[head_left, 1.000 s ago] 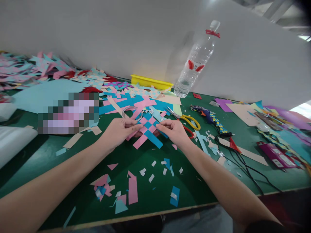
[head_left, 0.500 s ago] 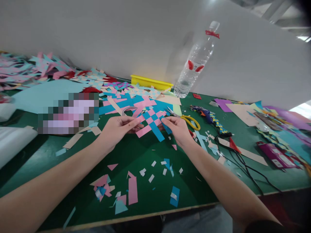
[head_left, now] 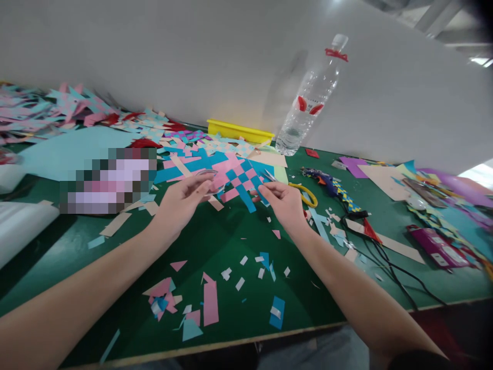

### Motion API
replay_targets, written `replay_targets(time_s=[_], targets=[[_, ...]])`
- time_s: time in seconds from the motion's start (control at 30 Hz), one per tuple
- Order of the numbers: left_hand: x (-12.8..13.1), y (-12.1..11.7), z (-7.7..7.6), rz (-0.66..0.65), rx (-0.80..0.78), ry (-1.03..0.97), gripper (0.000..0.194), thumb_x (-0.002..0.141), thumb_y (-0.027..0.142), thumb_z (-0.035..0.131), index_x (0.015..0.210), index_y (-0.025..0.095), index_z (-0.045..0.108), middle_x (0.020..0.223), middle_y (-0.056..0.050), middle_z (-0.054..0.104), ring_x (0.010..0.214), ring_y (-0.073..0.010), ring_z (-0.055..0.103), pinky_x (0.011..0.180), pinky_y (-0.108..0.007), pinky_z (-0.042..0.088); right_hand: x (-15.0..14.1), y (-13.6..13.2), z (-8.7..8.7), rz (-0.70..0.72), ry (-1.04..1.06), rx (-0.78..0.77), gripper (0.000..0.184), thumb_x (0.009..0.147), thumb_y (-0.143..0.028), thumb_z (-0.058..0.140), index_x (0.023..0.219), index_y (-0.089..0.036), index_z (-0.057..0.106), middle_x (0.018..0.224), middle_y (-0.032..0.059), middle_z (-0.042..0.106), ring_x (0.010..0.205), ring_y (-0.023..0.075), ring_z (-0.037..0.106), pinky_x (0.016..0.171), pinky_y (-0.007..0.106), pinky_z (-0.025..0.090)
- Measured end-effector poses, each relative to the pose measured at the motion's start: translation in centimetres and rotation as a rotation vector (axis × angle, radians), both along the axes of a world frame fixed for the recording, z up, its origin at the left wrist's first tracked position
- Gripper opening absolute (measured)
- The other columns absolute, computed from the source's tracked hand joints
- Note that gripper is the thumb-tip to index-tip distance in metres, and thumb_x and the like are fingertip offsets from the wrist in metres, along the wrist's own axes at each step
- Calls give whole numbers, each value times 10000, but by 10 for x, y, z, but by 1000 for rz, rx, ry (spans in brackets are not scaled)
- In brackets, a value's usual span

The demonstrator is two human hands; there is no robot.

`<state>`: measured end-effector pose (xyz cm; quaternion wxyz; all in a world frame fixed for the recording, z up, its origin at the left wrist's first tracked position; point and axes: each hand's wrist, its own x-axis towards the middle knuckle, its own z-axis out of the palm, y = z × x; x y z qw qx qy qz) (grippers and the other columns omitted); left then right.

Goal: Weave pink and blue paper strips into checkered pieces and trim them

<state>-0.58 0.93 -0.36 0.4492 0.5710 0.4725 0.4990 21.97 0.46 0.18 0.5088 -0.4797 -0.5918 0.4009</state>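
Note:
A woven paper piece of blue and pink strips [head_left: 243,178] is held up over the table, its loose strip ends pointing down and left. My right hand [head_left: 283,201] pinches its right edge between thumb and fingers. My left hand [head_left: 187,199] is just left of the weave, thumb and fingers drawn together; what they hold, if anything, is hidden. A beige paper strip [head_left: 215,203] lies below its fingertips. Behind my right hand are scissors with yellow handles [head_left: 308,195], partly covered.
Paper scraps [head_left: 210,300] litter the green table [head_left: 127,288] in front. A water bottle [head_left: 308,97] stands by the grey wall near a yellow tray [head_left: 241,131]. Black cords [head_left: 389,267] and a purple pack [head_left: 439,246] lie right; paper strips [head_left: 73,105] are heaped left.
My left hand has drawn back from the woven paper's left side and shifted slightly left. The weave has turned and risen a little in my right hand.

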Motion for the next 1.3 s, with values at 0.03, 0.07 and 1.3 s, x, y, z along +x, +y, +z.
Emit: replay_targets(time_s=[0.03,0.07,1.3], targets=[[0,1,0,18,33,34,396,849,418,569,1172,192,606,1211,-89,619,1047,-226,606,895,-360,506,-1,-2,1,-55,-55,91,236,814,-390,615,897,-182,689,840,57,739,718,178,701,766,350,565],[-1,1,0,48,61,74,398,855,417,556,1185,195,590,1229,-86,607,1075,-228,586,908,-358,490,-1,-5,2,-112,-127,183,222,825,-378,605,908,-191,692,848,54,738,752,184,702,785,355,560],[0,-3,7,-8,150,226,512,766,437,663,1216,220,552,1248,-81,585,1113,-261,552,958,-371,428,-11,-13,7,-21,39,89,231,786,-391,658,920,-204,678,799,29,729,752,184,700,792,354,567]])
